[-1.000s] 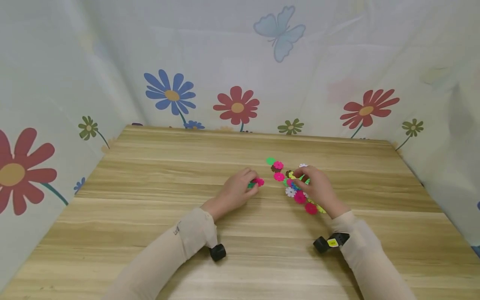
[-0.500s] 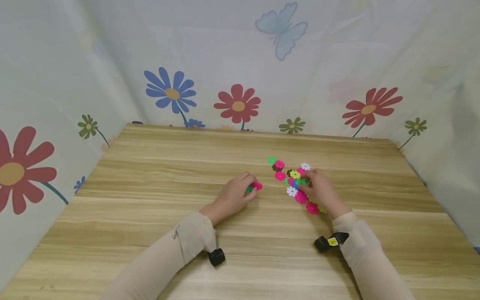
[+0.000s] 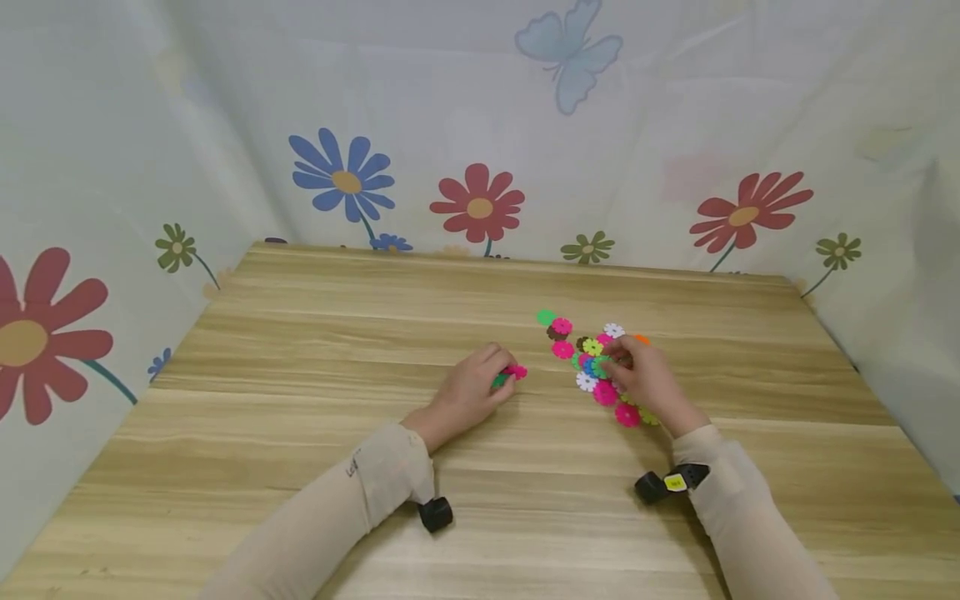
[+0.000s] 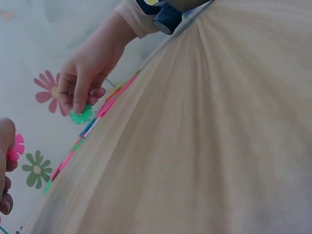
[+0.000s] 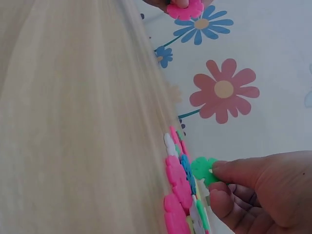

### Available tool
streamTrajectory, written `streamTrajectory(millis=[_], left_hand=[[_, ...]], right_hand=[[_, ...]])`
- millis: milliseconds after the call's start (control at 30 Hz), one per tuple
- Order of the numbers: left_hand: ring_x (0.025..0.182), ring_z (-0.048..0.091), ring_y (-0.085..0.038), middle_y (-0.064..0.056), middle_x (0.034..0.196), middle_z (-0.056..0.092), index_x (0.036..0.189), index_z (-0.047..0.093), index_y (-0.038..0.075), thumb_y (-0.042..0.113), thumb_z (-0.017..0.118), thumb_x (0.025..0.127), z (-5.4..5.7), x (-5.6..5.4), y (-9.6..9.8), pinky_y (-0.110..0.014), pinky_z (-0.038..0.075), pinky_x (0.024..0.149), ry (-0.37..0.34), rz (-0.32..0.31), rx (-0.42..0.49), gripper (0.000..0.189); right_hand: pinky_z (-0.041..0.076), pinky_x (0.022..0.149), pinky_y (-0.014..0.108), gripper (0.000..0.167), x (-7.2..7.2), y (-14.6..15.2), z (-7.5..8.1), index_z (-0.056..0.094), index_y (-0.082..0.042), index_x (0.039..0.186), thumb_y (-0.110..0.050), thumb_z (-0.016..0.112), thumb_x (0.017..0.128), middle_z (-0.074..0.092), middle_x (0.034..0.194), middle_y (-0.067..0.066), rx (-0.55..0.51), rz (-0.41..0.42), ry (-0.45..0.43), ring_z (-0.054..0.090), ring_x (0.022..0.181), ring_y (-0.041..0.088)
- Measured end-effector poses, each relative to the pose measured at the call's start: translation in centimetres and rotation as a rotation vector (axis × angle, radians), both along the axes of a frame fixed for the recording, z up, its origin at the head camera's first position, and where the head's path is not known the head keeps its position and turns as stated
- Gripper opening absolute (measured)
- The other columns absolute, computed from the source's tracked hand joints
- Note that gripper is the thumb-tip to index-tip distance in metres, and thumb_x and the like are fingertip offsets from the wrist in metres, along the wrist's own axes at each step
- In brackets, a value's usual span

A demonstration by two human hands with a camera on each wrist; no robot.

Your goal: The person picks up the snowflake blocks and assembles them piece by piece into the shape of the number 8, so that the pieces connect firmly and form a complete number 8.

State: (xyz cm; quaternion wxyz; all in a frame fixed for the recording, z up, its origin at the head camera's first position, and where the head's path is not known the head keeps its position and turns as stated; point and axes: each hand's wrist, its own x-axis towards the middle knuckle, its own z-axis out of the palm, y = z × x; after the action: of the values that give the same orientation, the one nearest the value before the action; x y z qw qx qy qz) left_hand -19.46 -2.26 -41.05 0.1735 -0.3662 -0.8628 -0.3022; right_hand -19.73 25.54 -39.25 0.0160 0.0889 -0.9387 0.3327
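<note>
Left of the pile, my left hand [image 3: 467, 393] holds a pink snowflake disc [image 3: 519, 371] together with a green disc [image 3: 498, 380], mostly covered by the fingers. The pink disc [image 4: 17, 147] also shows at the left edge of the left wrist view. My right hand [image 3: 651, 385] pinches a green snowflake disc [image 5: 203, 169] between thumb and fingers, just above the pile. Under and around it lie loose discs, among them a white disc [image 3: 587, 381], a pink disc [image 3: 627, 415] and a blue disc [image 5: 187, 168].
A brown disc [image 3: 557, 333], another pink disc [image 3: 562, 326] and a light green disc [image 3: 546, 317] lie at the pile's far left. An orange disc [image 3: 642, 339] shows behind the right hand. The wooden table [image 3: 337, 333] meets a flower-printed curtain [image 3: 420, 100] behind.
My right hand has come down to the pile and taken hold of a green disc, drawing slightly right. The left hand dipped a little and keeps its discs.
</note>
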Motion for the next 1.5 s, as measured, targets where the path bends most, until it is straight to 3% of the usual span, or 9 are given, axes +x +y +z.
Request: streamTrajectory(millis=[233,400,567,933,1067,1267,1500], left_hand=[[0.078,0.058,-0.013,-0.005,0.093,0.063,0.094,0.062,0.006,0.007,0.061,0.086,0.0,0.4,0.2,-0.024,0.052,0.069,0.025,-0.017,0.011,0.007],[0.078,0.059,-0.014,-0.004,0.092,0.063,0.093,0.062,0.005,0.007,0.061,0.088,-0.1,0.3,0.3,-0.024,0.052,0.069,0.047,-0.027,0.025,0.006],[0.076,0.058,-0.013,-0.004,0.090,0.062,0.094,0.061,0.005,0.007,0.061,0.089,-0.1,0.4,0.3,-0.023,0.052,0.069,0.062,-0.038,0.039,0.005],[0.077,0.060,-0.011,-0.004,0.090,0.062,0.094,0.061,0.005,0.009,0.060,0.091,-0.2,0.7,0.8,-0.020,0.053,0.069,0.132,-0.075,0.015,0.005],[0.075,0.058,-0.011,-0.004,0.088,0.061,0.093,0.059,0.004,0.007,0.060,0.091,-0.2,0.9,1.0,-0.019,0.052,0.067,0.162,-0.091,0.008,0.004],[0.074,0.057,-0.011,-0.005,0.087,0.058,0.093,0.057,0.003,0.005,0.060,0.091,-0.1,1.2,1.3,-0.017,0.051,0.067,0.241,-0.086,-0.047,0.004],[0.070,0.050,-0.009,-0.004,0.083,0.054,0.092,0.055,0.001,0.003,0.060,0.090,-0.2,1.3,1.6,-0.014,0.046,0.062,0.316,-0.078,-0.084,0.006]], right_hand=[[0.047,0.046,0.025,0.019,0.4,-1.2,0.5,0.054,0.001,0.105,-0.016,0.059,0.096,0.060,0.066,0.008,-0.177,0.033,-0.096,0.053,0.051,0.012],[0.050,0.046,0.025,0.021,0.8,-2.8,0.6,0.051,0.005,0.108,-0.013,0.055,0.098,0.064,0.069,0.015,-0.389,0.102,-0.177,0.057,0.051,0.010],[0.051,0.048,0.025,0.021,1.5,-4.5,0.7,0.050,0.007,0.108,-0.011,0.054,0.098,0.064,0.075,0.022,-0.500,0.147,-0.215,0.058,0.051,0.009],[0.051,0.048,0.025,0.022,2.8,-6.4,0.8,0.051,0.007,0.108,-0.012,0.054,0.098,0.063,0.074,0.023,-0.557,0.209,-0.254,0.058,0.052,0.011],[0.050,0.048,0.023,0.021,3.0,-6.5,0.7,0.051,0.008,0.108,-0.010,0.053,0.098,0.064,0.072,0.016,-0.609,0.211,-0.263,0.057,0.052,0.009],[0.047,0.048,0.017,0.016,3.4,-7.0,0.4,0.049,0.007,0.104,-0.008,0.050,0.099,0.063,0.067,0.001,-0.693,0.179,-0.303,0.055,0.052,0.005],[0.046,0.047,0.017,0.013,4.0,-7.7,0.4,0.049,0.005,0.102,-0.008,0.050,0.099,0.062,0.067,0.000,-0.740,0.103,-0.309,0.054,0.052,0.006]])
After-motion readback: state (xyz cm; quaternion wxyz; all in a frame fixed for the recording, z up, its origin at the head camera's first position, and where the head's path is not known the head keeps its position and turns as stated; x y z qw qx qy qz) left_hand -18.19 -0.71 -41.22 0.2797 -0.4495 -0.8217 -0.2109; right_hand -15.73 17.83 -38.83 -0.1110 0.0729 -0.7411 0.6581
